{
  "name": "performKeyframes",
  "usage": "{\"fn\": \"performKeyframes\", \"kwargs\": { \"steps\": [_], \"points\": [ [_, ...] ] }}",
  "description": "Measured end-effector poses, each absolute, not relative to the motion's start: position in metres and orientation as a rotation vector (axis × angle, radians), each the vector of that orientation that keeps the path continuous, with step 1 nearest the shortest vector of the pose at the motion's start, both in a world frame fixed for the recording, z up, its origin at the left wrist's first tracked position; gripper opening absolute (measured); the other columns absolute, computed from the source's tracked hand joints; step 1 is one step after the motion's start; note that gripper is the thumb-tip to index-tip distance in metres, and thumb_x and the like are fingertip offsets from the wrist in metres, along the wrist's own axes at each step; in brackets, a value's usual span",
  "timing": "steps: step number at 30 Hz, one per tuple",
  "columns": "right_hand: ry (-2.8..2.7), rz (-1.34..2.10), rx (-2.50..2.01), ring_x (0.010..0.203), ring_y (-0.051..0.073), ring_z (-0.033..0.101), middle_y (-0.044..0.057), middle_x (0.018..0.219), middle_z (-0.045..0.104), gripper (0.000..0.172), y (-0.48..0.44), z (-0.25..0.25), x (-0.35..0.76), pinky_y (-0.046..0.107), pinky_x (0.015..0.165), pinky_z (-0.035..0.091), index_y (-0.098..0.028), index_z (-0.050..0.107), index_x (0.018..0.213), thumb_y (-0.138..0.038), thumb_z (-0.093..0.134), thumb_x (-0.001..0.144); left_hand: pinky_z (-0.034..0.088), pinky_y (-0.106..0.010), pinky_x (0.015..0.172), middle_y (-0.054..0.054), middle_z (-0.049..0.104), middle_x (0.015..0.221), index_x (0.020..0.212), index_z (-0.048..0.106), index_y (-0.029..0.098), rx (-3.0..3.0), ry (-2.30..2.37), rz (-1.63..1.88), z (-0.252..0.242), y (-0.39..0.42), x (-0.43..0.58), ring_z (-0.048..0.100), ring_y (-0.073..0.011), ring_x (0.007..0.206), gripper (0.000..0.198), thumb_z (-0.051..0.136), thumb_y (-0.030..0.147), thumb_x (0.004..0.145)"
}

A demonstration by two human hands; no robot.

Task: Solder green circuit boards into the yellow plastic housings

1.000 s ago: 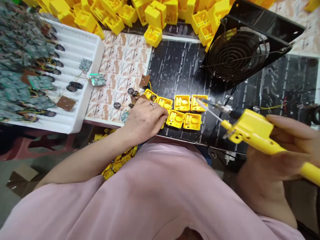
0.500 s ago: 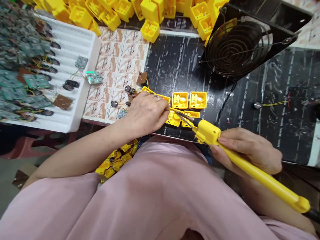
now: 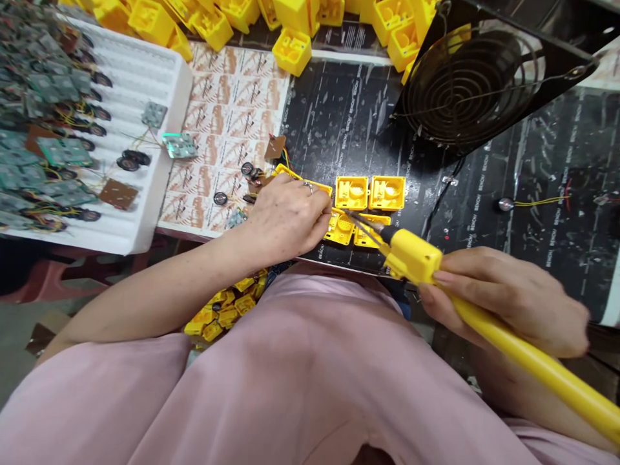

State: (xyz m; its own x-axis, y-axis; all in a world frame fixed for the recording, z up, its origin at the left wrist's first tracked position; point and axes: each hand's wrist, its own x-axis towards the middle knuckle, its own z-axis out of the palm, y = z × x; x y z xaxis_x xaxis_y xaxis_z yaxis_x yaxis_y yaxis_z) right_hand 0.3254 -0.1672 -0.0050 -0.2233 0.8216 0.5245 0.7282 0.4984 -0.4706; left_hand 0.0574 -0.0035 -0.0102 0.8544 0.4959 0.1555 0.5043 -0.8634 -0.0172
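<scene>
My right hand (image 3: 513,297) is wrapped round the yellow handle of a soldering iron (image 3: 417,255). The iron's metal tip and a thin rod beside it point left, over two small yellow plastic cases (image 3: 340,227). My left hand (image 3: 290,216) rests palm down at the left of these cases, fingers bent and pinched together. Its fingertips and anything between them are hidden. Under and behind that hand, part of another yellow case (image 3: 321,188) shows. Two open yellow cases (image 3: 351,193) sit side by side just behind the iron's tip.
At left, a white foam tray (image 3: 167,84) holds many wired circuit boards (image 3: 62,152). A black fan (image 3: 460,97) stands at back right. Yellow housings (image 3: 291,51) are piled along the back. Small round wired parts (image 3: 248,169) lie by my left hand; a wired part (image 3: 506,204) lies far right.
My right hand has drawn the soldering iron to the right and slightly toward me, its tip shifting away from my left fingers. The left hand stays nearly in place.
</scene>
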Motion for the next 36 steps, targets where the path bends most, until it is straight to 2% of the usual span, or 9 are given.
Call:
{"fn": "performKeyframes", "kwargs": {
  "steps": [7,12,15,18,21,24,27,31,36],
  "points": [
    [-1.913,0.115,-1.163,0.072,0.017,0.078,0.000,0.086,0.080,0.022,-0.165,-0.002,0.325,0.026,0.060,0.064,-0.027,0.075,0.113,-0.013,0.082,0.097,0.056,-0.040,0.077,-0.005,0.064,0.070,0.087,0.073,0.019,-3.013,-0.846,-0.218,-0.010,-0.003,0.057,0.066,-0.0248,0.072,0.028,0.049,0.022,0.102],
    [-1.897,0.077,-1.224,0.074,0.019,0.081,0.004,0.099,0.086,0.053,-0.162,0.002,0.317,0.029,0.063,0.069,-0.026,0.068,0.147,-0.016,0.084,0.097,0.055,-0.039,0.074,-0.005,0.064,0.069,0.087,0.074,0.019,-2.988,-0.815,-0.246,-0.012,-0.003,0.057,0.067,-0.0244,0.072,0.029,0.049,0.023,0.103],
    [-1.875,0.136,-1.204,0.073,0.020,0.080,0.001,0.090,0.083,0.041,-0.163,-0.001,0.317,0.030,0.060,0.068,-0.028,0.075,0.131,-0.011,0.084,0.095,0.056,-0.039,0.073,-0.005,0.065,0.069,0.088,0.074,0.018,-2.966,-0.786,-0.263,-0.013,-0.004,0.057,0.068,-0.0241,0.072,0.031,0.048,0.023,0.104],
    [-1.836,0.183,-1.157,0.069,0.018,0.077,0.000,0.086,0.078,0.030,-0.165,-0.004,0.319,0.029,0.055,0.066,-0.029,0.074,0.114,-0.009,0.083,0.093,0.060,-0.044,0.085,-0.005,0.071,0.076,0.089,0.074,0.019,-2.957,-0.772,-0.294,-0.011,-0.005,0.055,0.070,-0.0234,0.078,0.034,0.047,0.024,0.108],
    [-1.798,0.196,-1.173,0.073,0.017,0.078,-0.001,0.086,0.077,0.026,-0.169,-0.005,0.318,0.028,0.059,0.066,-0.029,0.074,0.116,-0.014,0.084,0.096,0.058,-0.052,0.108,-0.003,0.078,0.091,0.090,0.075,0.022,-2.967,-0.777,-0.369,-0.007,-0.006,0.051,0.073,-0.0222,0.091,0.034,0.049,0.027,0.112],
    [-1.678,0.182,-1.272,0.080,0.018,0.081,-0.001,0.094,0.082,0.039,-0.173,-0.003,0.316,0.028,0.066,0.068,-0.028,0.075,0.129,-0.016,0.088,0.094,0.052,-0.056,0.119,0.001,0.077,0.087,0.092,0.075,0.024,-2.975,-0.721,-0.510,-0.007,-0.007,0.044,0.074,-0.0201,0.092,0.031,0.053,0.026,0.113],
    [-1.698,0.179,-1.296,0.083,0.018,0.083,0.001,0.100,0.085,0.045,-0.172,0.000,0.317,0.028,0.073,0.070,-0.027,0.074,0.134,-0.012,0.088,0.093,0.047,-0.060,0.124,0.003,0.076,0.079,0.090,0.074,0.025,-2.997,-0.678,-0.510,-0.008,-0.008,0.040,0.073,-0.0201,0.088,0.032,0.053,0.021,0.113],
    [-1.895,0.228,-1.051,0.073,0.014,0.078,0.001,0.083,0.078,0.030,-0.166,0.000,0.323,0.021,0.068,0.068,-0.018,0.073,0.113,-0.001,0.083,0.091,0.041,-0.066,0.129,0.001,0.077,0.086,0.086,0.073,0.025,-3.101,-0.842,-0.237,-0.002,-0.011,0.043,0.073,-0.0242,0.099,0.030,0.055,0.024,0.109],
    [-1.988,0.207,-1.065,0.070,0.010,0.075,0.001,0.080,0.076,0.015,-0.164,-0.002,0.322,0.018,0.066,0.064,-0.021,0.065,0.096,-0.019,0.077,0.105,0.044,-0.067,0.123,-0.004,0.077,0.085,0.082,0.073,0.024,-3.037,-0.832,-0.108,0.004,-0.012,0.051,0.071,-0.0282,0.098,0.032,0.052,0.025,0.106]
  ]
}}
